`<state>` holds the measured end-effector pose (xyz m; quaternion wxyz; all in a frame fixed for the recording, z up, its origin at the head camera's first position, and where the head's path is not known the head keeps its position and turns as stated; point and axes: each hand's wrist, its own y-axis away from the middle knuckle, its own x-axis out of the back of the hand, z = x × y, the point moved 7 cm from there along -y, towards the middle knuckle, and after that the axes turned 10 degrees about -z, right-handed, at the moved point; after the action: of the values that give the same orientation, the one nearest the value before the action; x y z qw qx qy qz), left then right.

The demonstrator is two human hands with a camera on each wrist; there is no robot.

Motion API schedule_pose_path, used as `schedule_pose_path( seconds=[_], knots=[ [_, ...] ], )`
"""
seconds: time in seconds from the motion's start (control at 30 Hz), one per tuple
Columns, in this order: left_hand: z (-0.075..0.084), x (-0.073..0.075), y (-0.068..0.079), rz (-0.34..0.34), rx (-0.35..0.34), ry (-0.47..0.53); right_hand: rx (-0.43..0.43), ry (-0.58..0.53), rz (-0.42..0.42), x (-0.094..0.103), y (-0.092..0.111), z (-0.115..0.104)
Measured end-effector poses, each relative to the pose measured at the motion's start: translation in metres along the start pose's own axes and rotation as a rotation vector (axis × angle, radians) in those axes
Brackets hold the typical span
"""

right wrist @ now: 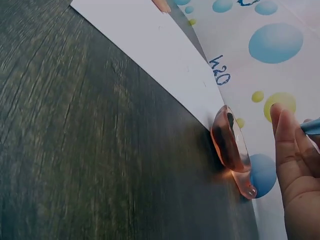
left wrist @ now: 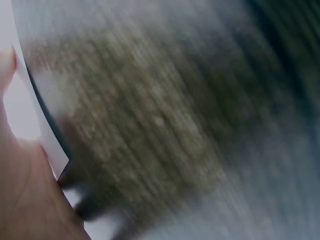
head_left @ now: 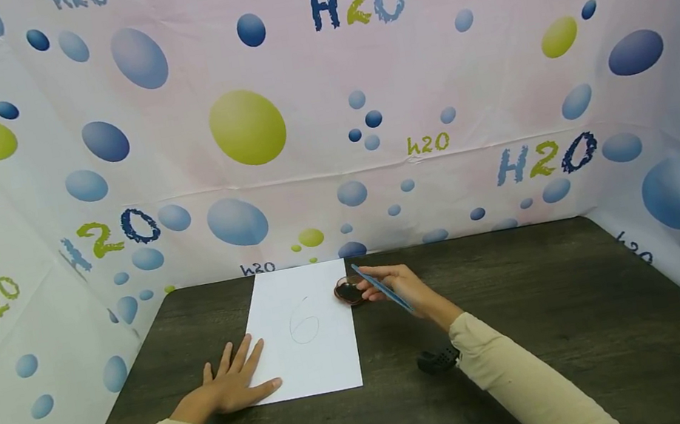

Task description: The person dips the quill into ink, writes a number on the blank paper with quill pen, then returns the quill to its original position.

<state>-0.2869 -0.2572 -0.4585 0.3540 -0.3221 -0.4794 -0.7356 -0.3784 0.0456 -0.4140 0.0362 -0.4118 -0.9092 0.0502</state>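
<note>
A white sheet of paper (head_left: 332, 363) lies on the dark table, with a thin grey figure 6 (head_left: 304, 330) drawn on it. My left hand (head_left: 231, 388) rests with spread fingers on the sheet's lower left edge. In my right hand (head_left: 403, 288) I grip a slim blue pencil (head_left: 387, 290), held slanting above the table just right of the sheet. Beside these fingers, at the sheet's right edge, is a small translucent reddish-brown object with a dark middle (head_left: 347, 292); its kind is unclear. The right wrist view shows the same glossy object (right wrist: 231, 145) near the sheet's corner.
The dark wood-grain table (head_left: 535, 329) stretches out on both sides of the sheet. Behind it and at the sides hangs a white backdrop (head_left: 300, 53) with blue and green dots and H2O lettering. Dark wrist devices (head_left: 435, 361) sit under the sleeves. Much of the left wrist view is blurred.
</note>
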Motion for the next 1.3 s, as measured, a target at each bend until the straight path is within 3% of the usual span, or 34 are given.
schedule_pose_path(
  seconds=[0.53,0.73,1.07,1.3],
  knots=[
    [-0.025,-0.012,-0.021,0.038,-0.002,0.006,-0.001,0.030,0.073,0.020,0.007,0.010],
    [-0.023,-0.011,-0.020,0.028,-0.003,0.009,-0.033,0.013,0.086,0.030,0.009,0.010],
    [-0.023,-0.011,-0.019,0.045,0.000,0.006,-0.084,0.109,0.049,0.050,0.012,0.010],
    [-0.023,-0.011,-0.018,0.050,-0.001,0.009,-0.168,0.205,0.098,0.063,0.013,0.010]
  ],
)
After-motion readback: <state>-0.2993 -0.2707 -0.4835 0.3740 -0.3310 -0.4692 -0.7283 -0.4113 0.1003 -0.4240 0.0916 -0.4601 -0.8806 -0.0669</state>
